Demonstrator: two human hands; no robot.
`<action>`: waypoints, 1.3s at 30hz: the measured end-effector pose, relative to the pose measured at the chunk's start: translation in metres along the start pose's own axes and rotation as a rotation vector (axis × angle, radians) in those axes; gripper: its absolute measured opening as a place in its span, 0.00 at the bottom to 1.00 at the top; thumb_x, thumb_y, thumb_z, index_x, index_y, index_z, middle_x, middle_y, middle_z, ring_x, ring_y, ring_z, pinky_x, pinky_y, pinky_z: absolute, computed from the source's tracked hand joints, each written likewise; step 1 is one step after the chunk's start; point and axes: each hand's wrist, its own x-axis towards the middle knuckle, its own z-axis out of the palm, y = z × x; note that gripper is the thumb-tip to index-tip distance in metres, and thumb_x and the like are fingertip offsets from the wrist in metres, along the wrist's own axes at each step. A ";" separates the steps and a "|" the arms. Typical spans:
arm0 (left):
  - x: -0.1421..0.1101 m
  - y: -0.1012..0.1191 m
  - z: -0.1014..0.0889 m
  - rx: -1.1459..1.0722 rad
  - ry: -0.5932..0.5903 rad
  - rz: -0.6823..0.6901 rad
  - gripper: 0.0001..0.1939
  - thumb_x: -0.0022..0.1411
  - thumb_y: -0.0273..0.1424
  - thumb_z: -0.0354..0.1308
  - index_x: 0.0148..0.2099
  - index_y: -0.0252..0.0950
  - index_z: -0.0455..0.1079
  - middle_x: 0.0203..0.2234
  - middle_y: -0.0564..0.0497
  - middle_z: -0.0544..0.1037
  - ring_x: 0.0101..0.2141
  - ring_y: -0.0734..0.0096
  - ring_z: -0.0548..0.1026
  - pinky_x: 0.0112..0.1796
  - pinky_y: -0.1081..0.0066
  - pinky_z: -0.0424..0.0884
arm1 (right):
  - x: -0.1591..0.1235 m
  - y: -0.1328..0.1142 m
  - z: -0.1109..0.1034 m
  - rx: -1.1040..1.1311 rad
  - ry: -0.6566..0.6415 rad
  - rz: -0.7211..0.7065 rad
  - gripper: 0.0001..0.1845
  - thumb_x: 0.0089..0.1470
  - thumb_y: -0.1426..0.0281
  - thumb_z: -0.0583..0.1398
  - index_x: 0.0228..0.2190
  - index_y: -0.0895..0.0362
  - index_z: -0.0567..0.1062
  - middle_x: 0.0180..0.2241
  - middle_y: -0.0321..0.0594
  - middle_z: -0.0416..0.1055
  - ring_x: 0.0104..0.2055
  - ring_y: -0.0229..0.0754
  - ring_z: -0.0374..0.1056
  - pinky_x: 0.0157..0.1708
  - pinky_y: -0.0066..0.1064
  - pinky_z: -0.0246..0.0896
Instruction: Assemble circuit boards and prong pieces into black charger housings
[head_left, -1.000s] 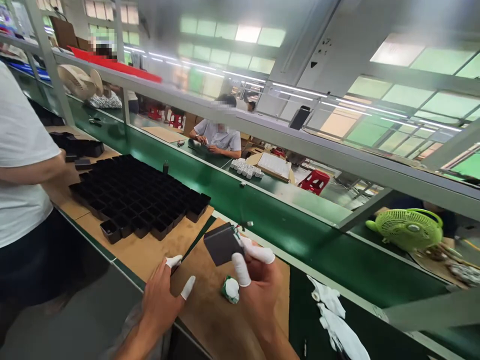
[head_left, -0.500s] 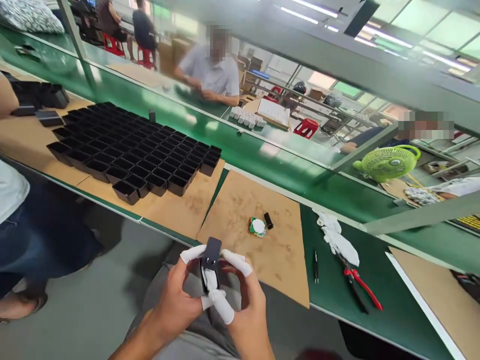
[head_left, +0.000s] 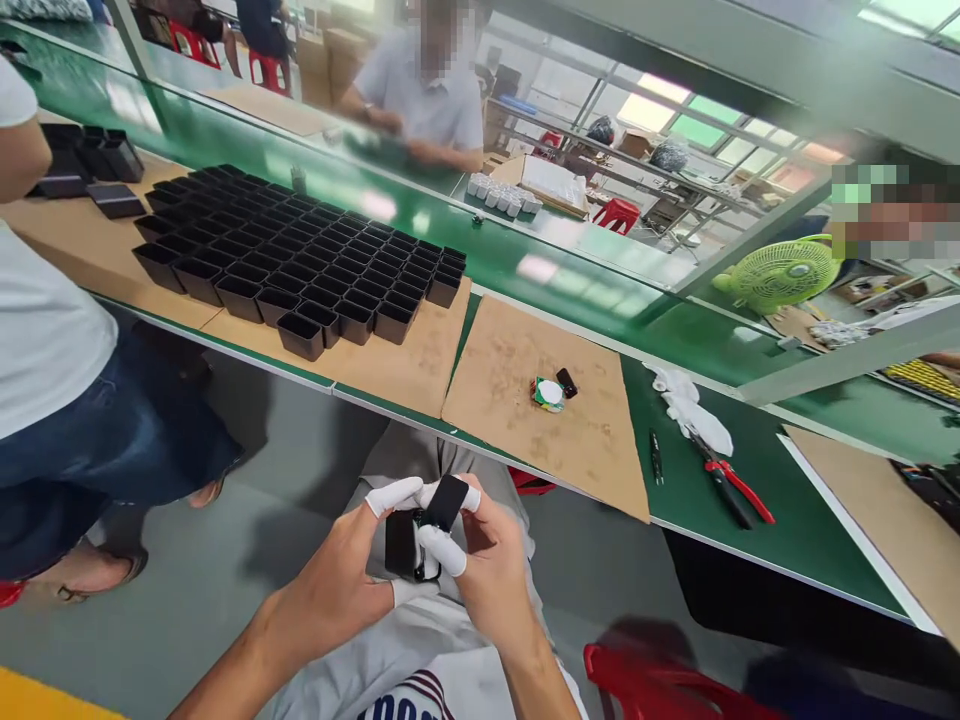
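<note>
White finger covers are on several fingertips of both hands, which meet above my lap. My left hand [head_left: 341, 570] is closed around a small black plastic case [head_left: 400, 545], its fingers on the upper and lower sides. Something white shows at the case's open end, partly hidden by fingers. Pinched between the thumb and fingers of my right hand [head_left: 491, 565] is a black end cap [head_left: 448, 500], tilted beside that opening. Whether the two parts touch is hidden.
On the cardboard sheet [head_left: 517, 440] lie a white-and-green round-topped item [head_left: 550, 394] and a small black piece [head_left: 567, 382]. Rows of black open cases [head_left: 300, 335] stand left. Tweezers [head_left: 656, 458], red-handled pliers [head_left: 731, 485] and white gloves [head_left: 694, 410] lie right. A person [head_left: 52, 330] stands left.
My hands and the case have turned; the end cap now leans to the right, where before it stood upright above the case. The view has shifted, showing more of my lap.
</note>
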 end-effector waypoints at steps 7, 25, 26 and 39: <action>-0.012 0.004 -0.004 0.013 0.039 0.051 0.44 0.58 0.19 0.65 0.75 0.47 0.67 0.69 0.47 0.81 0.66 0.54 0.81 0.67 0.58 0.78 | -0.010 0.007 0.007 0.036 0.000 0.043 0.17 0.60 0.63 0.78 0.50 0.47 0.90 0.45 0.40 0.85 0.48 0.49 0.80 0.52 0.37 0.75; 0.073 0.046 0.028 0.029 -0.079 0.096 0.41 0.60 0.25 0.74 0.73 0.48 0.71 0.62 0.47 0.86 0.59 0.52 0.86 0.61 0.61 0.83 | 0.013 -0.007 -0.071 0.038 0.097 -0.022 0.20 0.62 0.59 0.77 0.53 0.48 0.87 0.51 0.44 0.87 0.51 0.52 0.84 0.54 0.40 0.81; 0.088 0.047 0.032 0.014 -0.086 0.092 0.41 0.60 0.25 0.74 0.73 0.48 0.71 0.62 0.46 0.86 0.59 0.52 0.86 0.61 0.60 0.83 | 0.024 -0.013 -0.091 -0.043 0.071 -0.033 0.23 0.61 0.58 0.77 0.56 0.47 0.85 0.54 0.45 0.86 0.55 0.53 0.83 0.58 0.42 0.79; 0.304 0.061 0.045 0.399 -0.164 0.223 0.24 0.68 0.41 0.68 0.63 0.43 0.74 0.50 0.49 0.88 0.46 0.52 0.87 0.45 0.61 0.83 | 0.031 -0.017 -0.335 -1.277 0.561 0.349 0.20 0.60 0.52 0.66 0.23 0.48 0.69 0.20 0.35 0.71 0.22 0.45 0.64 0.28 0.37 0.52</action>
